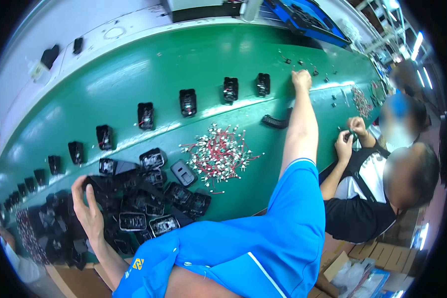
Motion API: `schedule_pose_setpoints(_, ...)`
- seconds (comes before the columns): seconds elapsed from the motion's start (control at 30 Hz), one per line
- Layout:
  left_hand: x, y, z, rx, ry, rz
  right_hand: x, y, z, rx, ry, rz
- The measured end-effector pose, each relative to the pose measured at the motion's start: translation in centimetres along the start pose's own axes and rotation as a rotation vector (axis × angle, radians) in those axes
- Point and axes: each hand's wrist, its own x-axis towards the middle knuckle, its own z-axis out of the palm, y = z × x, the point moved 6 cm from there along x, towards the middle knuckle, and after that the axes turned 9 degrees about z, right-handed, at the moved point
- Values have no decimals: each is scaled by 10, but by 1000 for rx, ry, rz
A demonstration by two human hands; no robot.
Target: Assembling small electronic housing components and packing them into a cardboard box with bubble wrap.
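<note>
My left hand point(90, 211) is at the left edge of a heap of black plastic housings point(134, 221), its thumb and fingers closed round the end of a dark housing point(107, 186), whose outline blurs into the heap. My right arm stretches far across the green table point(243, 119). At its end, my right hand point(301, 80) is closed with the fingers down at the tabletop, beside small black parts point(315, 72); anything in its grip is hidden. A curved black ribbed piece point(275, 121) lies beside my right forearm. Between my arms spreads a pile of red wires with white connectors point(218, 151).
Open black housings point(187, 103) stand in a long row across the table. A grey cover point(184, 173) lies by the heap. At right, a co-worker's hands point(350, 136) hold a small part. A blue tray point(308, 22) is at the back; cardboard boxes point(382, 256) stand lower right.
</note>
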Motion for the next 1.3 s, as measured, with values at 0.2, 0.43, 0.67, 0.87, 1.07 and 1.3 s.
schedule_pose_setpoints(0.2,0,10,13,-1221,186,-245,-39,-17,-47,544,-227,-339)
schedule_pose_setpoints(0.43,-13,41,43,-1861,103,-453,-227,-58,-117,1176,-502,-487)
schedule_pose_setpoints(0.67,-43,56,65,-1761,56,-588,-529,-102,-180,1240,-675,-1125)
schedule_pose_setpoints(0.87,-50,67,53,-2033,19,-468,-604,-99,-170,910,-432,-1223)
schedule_pose_setpoints(1.07,-57,55,43,-1973,-1,-435,-614,-96,-162,871,-528,-1175)
schedule_pose_setpoints(1.3,-61,48,42,-1596,19,-344,-613,-94,-164,799,-330,-1144)
